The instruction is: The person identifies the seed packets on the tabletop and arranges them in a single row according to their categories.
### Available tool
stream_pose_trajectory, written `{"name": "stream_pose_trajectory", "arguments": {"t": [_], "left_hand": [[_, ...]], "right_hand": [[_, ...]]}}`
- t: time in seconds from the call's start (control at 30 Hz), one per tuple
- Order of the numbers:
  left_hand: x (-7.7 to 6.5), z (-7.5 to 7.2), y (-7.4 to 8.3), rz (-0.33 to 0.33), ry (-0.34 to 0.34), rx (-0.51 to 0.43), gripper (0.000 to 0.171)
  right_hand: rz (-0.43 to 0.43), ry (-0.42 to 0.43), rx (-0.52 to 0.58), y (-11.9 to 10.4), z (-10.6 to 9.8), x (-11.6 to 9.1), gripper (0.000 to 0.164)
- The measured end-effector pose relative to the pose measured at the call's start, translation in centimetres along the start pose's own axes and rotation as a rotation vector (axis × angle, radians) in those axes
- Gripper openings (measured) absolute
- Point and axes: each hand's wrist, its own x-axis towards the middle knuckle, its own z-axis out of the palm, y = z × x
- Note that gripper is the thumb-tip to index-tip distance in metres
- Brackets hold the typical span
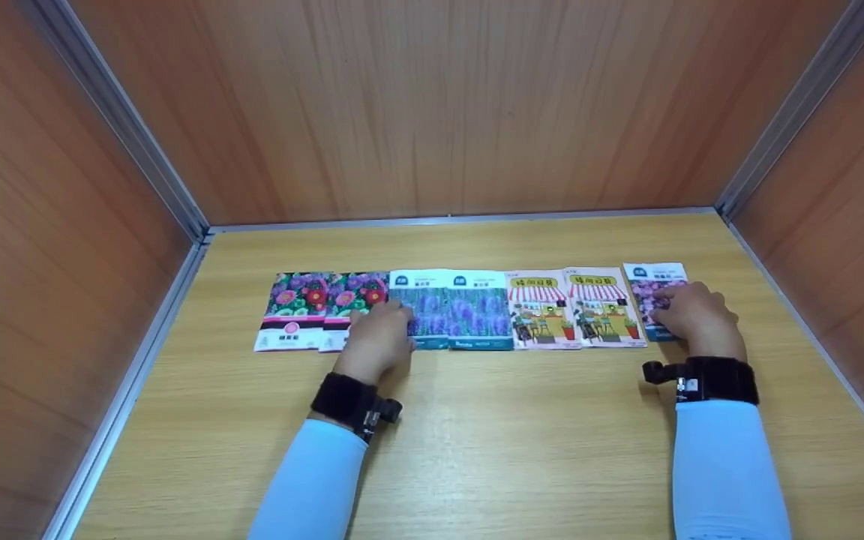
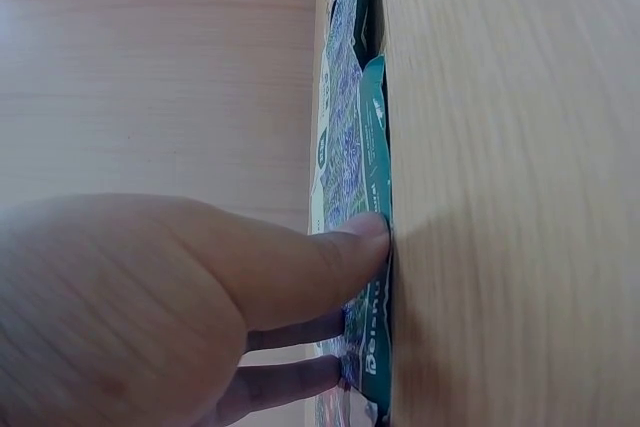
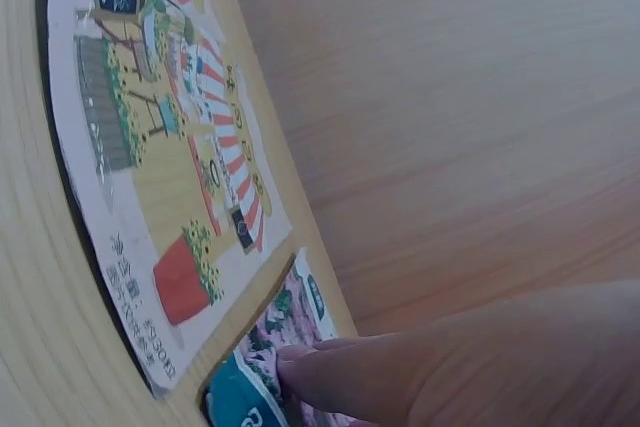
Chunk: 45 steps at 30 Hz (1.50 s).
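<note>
Several seed packets lie side by side in a row. At the left are two with red and purple blooms, a first flower packet [image 1: 291,311] and a second flower packet [image 1: 357,289]. Two blue-purple flower packets [image 1: 481,311] follow, then two pink awning packets [image 1: 541,311]. My left hand [image 1: 378,341] touches the left blue-purple packet [image 2: 345,147], thumb at its lower edge and two fingertips on its face. At the right end, my right hand [image 1: 698,319] rests on a pink-purple flower packet [image 3: 285,332]; its thumb lies on the face, the other fingers mostly hidden.
The packets lie on a light wooden table [image 1: 477,435]. A wooden back panel [image 1: 447,112] rises behind, with side panels left and right in metal framing [image 1: 124,135]. A narrow gap parts the rightmost packet from the awning packet [image 3: 180,197] beside it.
</note>
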Motion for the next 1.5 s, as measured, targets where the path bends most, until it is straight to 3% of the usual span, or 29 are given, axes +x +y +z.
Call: {"name": "stream_pose_trajectory", "arguments": {"t": [0.57,1.5], "left_hand": [[0.15,0.02,-0.09,-0.009,-0.011,0.003,0.044],[0.18,-0.26,0.06,-0.017,-0.037,-0.022,0.045]], "right_hand": [[-0.055,-0.026,-0.020,-0.17,-0.11,0.01,0.064],[-0.061,-0.028,-0.015,-0.29,-0.50,-0.28,0.066]]}}
